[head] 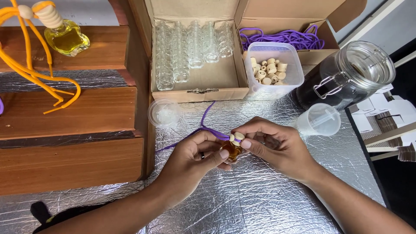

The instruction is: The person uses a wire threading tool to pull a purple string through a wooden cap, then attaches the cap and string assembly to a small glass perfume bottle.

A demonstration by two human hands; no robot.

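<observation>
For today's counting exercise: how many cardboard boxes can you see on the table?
2. One open cardboard box at centre back holds rows of empty glass bottles; the second box stands just right of it, holding purple cord. No other boxes show, though the frame's edges may hide more.

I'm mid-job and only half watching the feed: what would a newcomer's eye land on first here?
Most likely the two hands meeting at the centre of the crinkled silver sheet: the left hand and right hand pinch a small amber bottle with a wooden cap and a purple cord trailing away. Next, the bright orange cord draped on the wooden steps at left, and the cardboard box of clear glass bottles behind.
</observation>
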